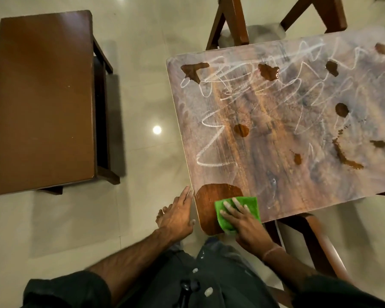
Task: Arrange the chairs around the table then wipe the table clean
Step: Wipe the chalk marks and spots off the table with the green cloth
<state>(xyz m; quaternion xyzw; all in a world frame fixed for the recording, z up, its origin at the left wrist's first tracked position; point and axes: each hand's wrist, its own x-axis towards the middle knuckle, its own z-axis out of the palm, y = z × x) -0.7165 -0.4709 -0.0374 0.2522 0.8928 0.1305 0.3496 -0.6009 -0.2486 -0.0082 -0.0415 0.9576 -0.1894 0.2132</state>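
Nearest, the right hand (pixel 242 223) is pressing flat, fingers spread, on a fuzzy green cloth (pixel 252 207) at the near corner of the desk (pixel 242 161), gripping nothing. The left hand (pixel 178 215) is resting straight-fingered against the edge. Wiping onward is probably risking smears: glossy brown puddles (pixel 267 72) could get dragged through powdery white chalk scribbles (pixel 209 162), or pushed off the rounded edge onto the shiny tiles (pixel 142 96). A wooden chair (pixel 231 23) is standing beyond the wood-grain top.

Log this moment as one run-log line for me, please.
phase: wiping | right hand: flat on green cloth, near table corner | left hand: at table edge | uncleaned: white scribbles, brown spills
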